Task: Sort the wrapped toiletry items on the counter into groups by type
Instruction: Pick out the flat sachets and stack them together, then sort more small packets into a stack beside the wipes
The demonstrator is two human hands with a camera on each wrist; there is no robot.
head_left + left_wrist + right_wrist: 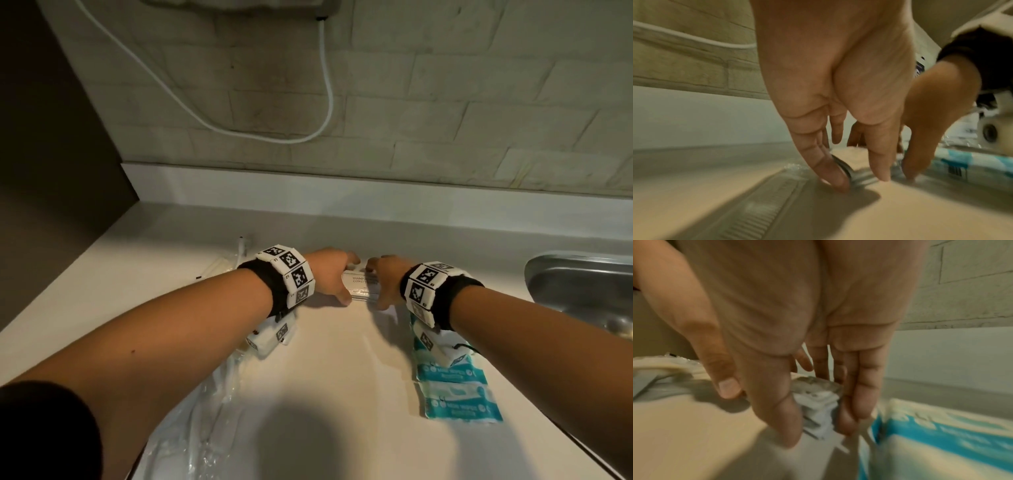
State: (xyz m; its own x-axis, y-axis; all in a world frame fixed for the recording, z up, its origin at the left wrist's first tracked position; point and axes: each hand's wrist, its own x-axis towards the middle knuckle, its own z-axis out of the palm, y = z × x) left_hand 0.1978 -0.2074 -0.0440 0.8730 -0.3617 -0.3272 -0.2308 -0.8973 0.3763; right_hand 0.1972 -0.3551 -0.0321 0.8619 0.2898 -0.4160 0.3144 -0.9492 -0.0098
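Teal-and-white wrapped wipe packets (455, 387) already lie grouped at the right of the pale bench (335, 359), clear-wrapped items (205, 411) at the left. Centre-back, the left hand (330, 277) and right hand (385, 284) each pinch an end of a stack of flat white shampoo-conditioner sachets (363, 286), apparently squaring this last group.

Head cam overhead; wrist cams palm-close.

Dim warm light; head shadow on counter (308, 359); wrist views blurred (edges worst), wide-angle bending.
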